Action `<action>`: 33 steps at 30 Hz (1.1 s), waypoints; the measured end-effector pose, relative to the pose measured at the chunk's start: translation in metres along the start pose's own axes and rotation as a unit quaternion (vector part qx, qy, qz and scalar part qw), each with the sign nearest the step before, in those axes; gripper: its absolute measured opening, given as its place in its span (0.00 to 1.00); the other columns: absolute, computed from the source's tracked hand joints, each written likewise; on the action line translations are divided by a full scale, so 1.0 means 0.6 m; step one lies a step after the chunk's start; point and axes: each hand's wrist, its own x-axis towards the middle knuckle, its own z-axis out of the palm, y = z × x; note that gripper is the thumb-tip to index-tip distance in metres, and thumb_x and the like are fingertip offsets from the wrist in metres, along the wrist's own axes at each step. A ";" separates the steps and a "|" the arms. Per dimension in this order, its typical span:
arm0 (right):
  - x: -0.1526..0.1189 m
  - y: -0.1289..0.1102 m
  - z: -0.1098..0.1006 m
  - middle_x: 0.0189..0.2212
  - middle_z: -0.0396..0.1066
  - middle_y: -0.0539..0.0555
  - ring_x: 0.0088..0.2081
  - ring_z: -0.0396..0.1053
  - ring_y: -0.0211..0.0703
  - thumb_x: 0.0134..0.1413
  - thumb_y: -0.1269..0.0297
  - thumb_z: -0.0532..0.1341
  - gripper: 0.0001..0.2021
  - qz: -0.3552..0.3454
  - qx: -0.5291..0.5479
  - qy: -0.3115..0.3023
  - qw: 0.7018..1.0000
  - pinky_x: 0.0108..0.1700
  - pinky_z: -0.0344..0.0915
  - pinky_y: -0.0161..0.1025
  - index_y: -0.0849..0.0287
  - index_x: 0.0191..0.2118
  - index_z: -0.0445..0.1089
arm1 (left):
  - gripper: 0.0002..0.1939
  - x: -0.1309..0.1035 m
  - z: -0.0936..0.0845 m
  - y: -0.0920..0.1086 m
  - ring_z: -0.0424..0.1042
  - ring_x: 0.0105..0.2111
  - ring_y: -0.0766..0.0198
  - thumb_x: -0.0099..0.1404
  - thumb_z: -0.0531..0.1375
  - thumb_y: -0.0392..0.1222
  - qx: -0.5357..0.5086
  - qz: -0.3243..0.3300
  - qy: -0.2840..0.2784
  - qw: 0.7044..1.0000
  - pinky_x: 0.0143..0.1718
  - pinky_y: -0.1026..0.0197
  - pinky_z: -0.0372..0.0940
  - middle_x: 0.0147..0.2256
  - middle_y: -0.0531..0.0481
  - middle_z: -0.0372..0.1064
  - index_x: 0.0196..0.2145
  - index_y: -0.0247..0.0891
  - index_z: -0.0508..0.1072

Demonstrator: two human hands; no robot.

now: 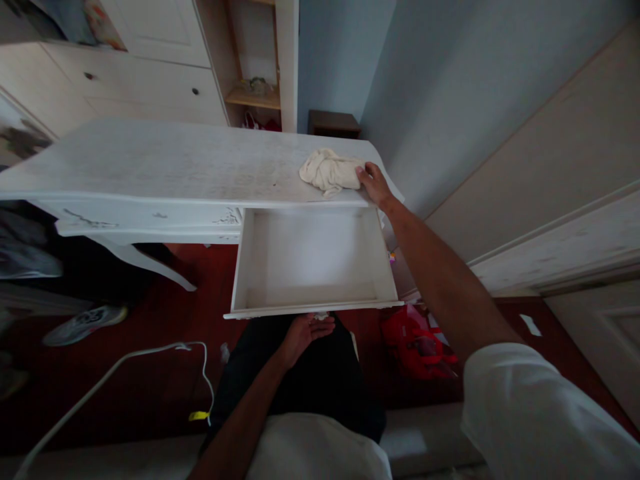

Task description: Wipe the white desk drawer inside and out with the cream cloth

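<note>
A cream cloth (330, 171) lies bunched on the right end of the white desk top (175, 157). My right hand (373, 181) grips the cloth's right end between thumb and fingers. Below it, a white drawer (310, 257) is pulled out of the desk toward me, its flat bottom in view. My left hand (306, 335), palm up, is at the middle of the drawer front, with its fingers around a small pale handle (321, 315). The handle is partly hidden by the fingers and the drawer's edge.
A red bag (415, 340) is on the dark red floor to the right. A white cable (120, 363) with a yellow tag (199, 415) runs at the left. A shoe (86, 325) lies left of the desk leg (150, 263). White cabinets (145, 83) stand behind the desk.
</note>
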 end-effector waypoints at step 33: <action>-0.028 -0.051 -0.004 0.58 0.63 0.66 0.60 0.60 0.59 0.46 0.25 0.49 0.50 0.042 -0.055 -0.045 0.997 0.63 0.54 0.53 0.64 0.63 0.56 | 0.32 0.171 0.062 0.177 0.78 0.34 0.51 0.55 0.62 0.66 0.135 0.108 0.053 0.984 0.43 0.48 0.71 0.34 0.33 0.77 0.33 0.27 0.77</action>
